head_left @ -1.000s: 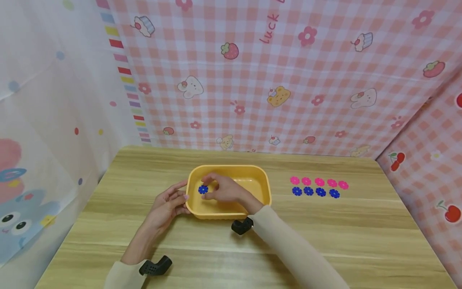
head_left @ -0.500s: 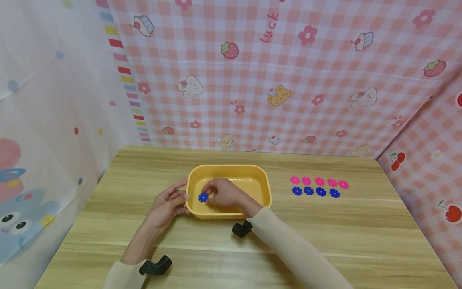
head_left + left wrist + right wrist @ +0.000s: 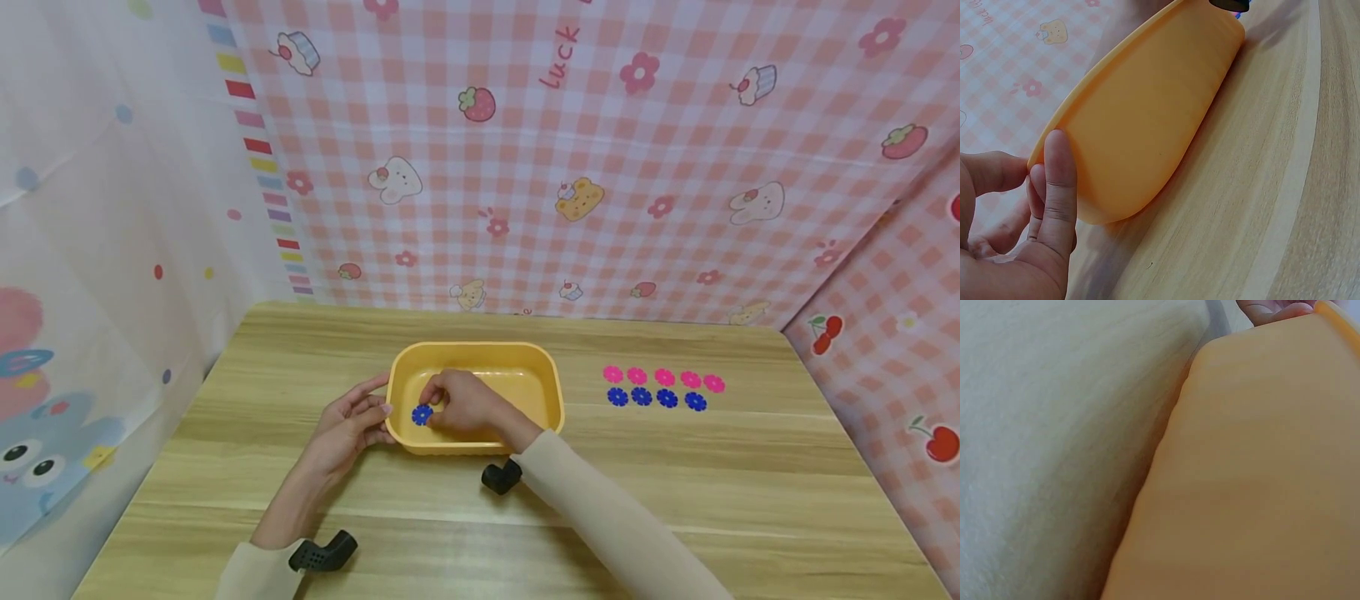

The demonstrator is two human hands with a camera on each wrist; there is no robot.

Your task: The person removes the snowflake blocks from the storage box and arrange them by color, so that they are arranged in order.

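My left hand point(image 3: 341, 429) grips the left end of a yellow plastic basin point(image 3: 480, 448). In the left wrist view its fingers and thumb pinch the basin's rim point(image 3: 1054, 128). My right hand point(image 3: 467, 402) reaches down inside the basin, thumb and forefinger pinching a small blue flower-shaped disc point(image 3: 422, 415) near the left end. The right wrist view shows the basin's outer wall point(image 3: 1247, 469) and part of the left hand point(image 3: 1272, 309); the right hand itself is hidden there.
Right of the basin, a row of several pink flower discs point(image 3: 664, 378) lies behind a row of several blue flower discs point(image 3: 667, 398). They lie on the wooden table point(image 3: 645, 492). A pink checked cloth point(image 3: 525, 167) hangs behind the table.
My right hand has brought the blue disc a little nearer to me inside the basin, and its thumb and forefinger have drawn closer together. The left hand has stayed put.
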